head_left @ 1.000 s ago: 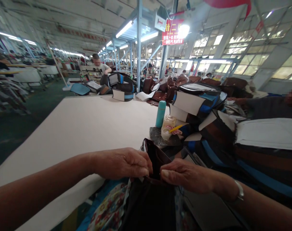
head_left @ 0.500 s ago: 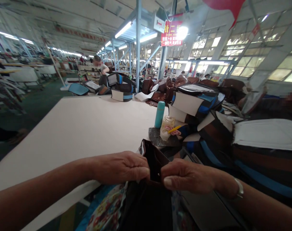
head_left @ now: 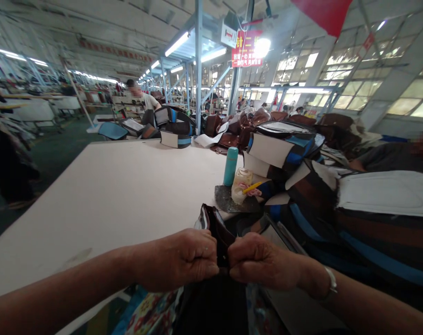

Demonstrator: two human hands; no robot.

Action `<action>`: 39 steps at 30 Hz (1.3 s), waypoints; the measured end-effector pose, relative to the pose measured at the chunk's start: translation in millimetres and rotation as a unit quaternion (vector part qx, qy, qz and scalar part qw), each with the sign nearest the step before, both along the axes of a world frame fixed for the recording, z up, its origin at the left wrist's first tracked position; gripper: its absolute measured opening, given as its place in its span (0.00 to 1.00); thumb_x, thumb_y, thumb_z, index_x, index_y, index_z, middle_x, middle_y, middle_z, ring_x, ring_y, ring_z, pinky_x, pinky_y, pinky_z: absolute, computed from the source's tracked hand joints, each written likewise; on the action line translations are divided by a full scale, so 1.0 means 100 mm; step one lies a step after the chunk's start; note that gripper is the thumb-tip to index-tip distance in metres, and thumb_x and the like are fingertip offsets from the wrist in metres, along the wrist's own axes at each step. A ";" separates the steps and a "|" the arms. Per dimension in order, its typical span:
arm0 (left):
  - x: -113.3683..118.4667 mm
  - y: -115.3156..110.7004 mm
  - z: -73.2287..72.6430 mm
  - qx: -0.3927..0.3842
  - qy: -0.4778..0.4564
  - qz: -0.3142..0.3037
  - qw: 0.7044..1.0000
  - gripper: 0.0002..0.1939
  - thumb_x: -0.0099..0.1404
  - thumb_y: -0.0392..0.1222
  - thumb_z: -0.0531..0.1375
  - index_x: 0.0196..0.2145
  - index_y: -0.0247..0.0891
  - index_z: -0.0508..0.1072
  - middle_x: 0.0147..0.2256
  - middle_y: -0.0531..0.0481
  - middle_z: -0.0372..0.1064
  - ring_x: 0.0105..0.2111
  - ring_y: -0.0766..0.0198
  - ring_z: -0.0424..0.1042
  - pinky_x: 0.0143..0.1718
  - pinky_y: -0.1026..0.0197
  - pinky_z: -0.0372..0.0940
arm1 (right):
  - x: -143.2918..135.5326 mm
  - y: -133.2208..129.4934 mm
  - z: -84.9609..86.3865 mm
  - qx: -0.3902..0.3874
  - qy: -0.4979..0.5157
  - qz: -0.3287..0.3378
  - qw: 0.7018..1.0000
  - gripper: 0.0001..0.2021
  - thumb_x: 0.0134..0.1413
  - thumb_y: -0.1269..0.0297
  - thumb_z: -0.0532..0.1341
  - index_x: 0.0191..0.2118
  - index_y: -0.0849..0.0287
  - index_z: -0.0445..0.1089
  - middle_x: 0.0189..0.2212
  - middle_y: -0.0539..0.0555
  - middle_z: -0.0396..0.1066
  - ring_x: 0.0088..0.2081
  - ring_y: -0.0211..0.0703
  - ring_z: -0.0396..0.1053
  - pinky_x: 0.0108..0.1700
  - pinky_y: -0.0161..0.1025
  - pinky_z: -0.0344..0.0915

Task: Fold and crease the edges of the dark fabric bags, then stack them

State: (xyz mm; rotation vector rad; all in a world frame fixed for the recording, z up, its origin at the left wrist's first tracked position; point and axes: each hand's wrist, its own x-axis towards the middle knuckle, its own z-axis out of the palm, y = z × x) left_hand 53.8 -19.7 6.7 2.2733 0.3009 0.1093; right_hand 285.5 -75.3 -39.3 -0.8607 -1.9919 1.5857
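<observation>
A dark brown leather bag (head_left: 226,235) with a black body stands in front of me at the table's near edge. My left hand (head_left: 183,260) is closed in a fist on the left side of its upper edge. Opposite it, my right hand (head_left: 263,263), with a silvery bangle at the wrist, grips the right side. Only a narrow gap separates the two sets of knuckles, and the bag's dark opening shows beyond them. The fingertips are hidden inside the fists. Under the bag, patterned floral cloth (head_left: 151,309) is partly visible.
On the white table (head_left: 127,190), a teal bottle (head_left: 231,166) and a jar (head_left: 242,186) stand by a dark slab (head_left: 225,197). Blue, brown and black bags (head_left: 386,228) are piled at the right. Brown bags (head_left: 235,128) lie behind. A person (head_left: 389,156) is at far right.
My fists have come closer together and the bag's opening between them has narrowed. A person at the left edge has come further into view, and a worker at the back has shifted left.
</observation>
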 end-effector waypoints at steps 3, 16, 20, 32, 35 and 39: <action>-0.02 0.00 0.06 0.036 0.051 0.019 0.998 0.11 0.69 0.43 0.53 0.29 0.37 0.63 0.32 0.51 0.64 0.33 0.65 0.62 0.38 0.64 0.58 | -0.05 -0.05 0.03 0.090 -0.028 -0.036 0.995 0.12 0.57 0.71 0.60 0.24 0.61 0.59 0.20 0.44 0.52 0.24 0.32 0.49 0.26 0.32 0.47; 0.05 -0.20 0.07 -0.046 0.021 0.034 0.998 0.13 0.66 0.40 0.58 0.26 0.36 0.60 0.26 0.58 0.57 0.27 0.71 0.58 0.29 0.69 0.54 | -0.15 -0.20 0.27 0.248 -0.035 -0.003 0.968 0.15 0.66 0.60 0.55 0.28 0.59 0.59 0.25 0.48 0.61 0.31 0.35 0.59 0.39 0.35 0.56; 0.07 -0.23 0.08 0.010 -0.011 0.017 1.000 0.12 0.67 0.39 0.58 0.27 0.37 0.61 0.28 0.56 0.60 0.29 0.70 0.60 0.32 0.69 0.56 | -0.01 -0.08 0.26 0.235 -0.039 0.032 0.971 0.19 0.66 0.50 0.54 0.31 0.61 0.66 0.28 0.50 0.66 0.32 0.36 0.63 0.40 0.35 0.58; -0.56 0.64 0.50 0.092 0.120 0.111 0.982 0.18 0.70 0.53 0.55 0.36 0.37 0.77 0.34 0.50 0.72 0.36 0.63 0.69 0.40 0.66 0.61 | 0.41 0.72 -0.11 0.410 -0.482 0.040 0.773 0.11 0.59 0.59 0.62 0.32 0.62 0.74 0.31 0.58 0.74 0.36 0.49 0.71 0.45 0.47 0.58; -0.50 0.60 0.37 0.209 0.092 0.209 0.951 0.21 0.72 0.54 0.49 0.43 0.39 0.76 0.41 0.47 0.72 0.41 0.59 0.69 0.45 0.62 0.59 | 0.00 0.63 0.08 0.393 -0.488 0.086 0.774 0.17 0.61 0.51 0.59 0.32 0.60 0.74 0.27 0.56 0.73 0.31 0.48 0.70 0.38 0.43 0.59; -0.08 0.12 -0.08 0.225 0.032 0.231 0.946 0.23 0.72 0.56 0.46 0.43 0.39 0.73 0.39 0.46 0.73 0.38 0.58 0.69 0.40 0.59 0.58 | -0.46 0.64 0.39 0.358 -0.448 0.106 0.812 0.15 0.59 0.52 0.61 0.39 0.59 0.75 0.29 0.54 0.73 0.28 0.42 0.66 0.29 0.37 0.54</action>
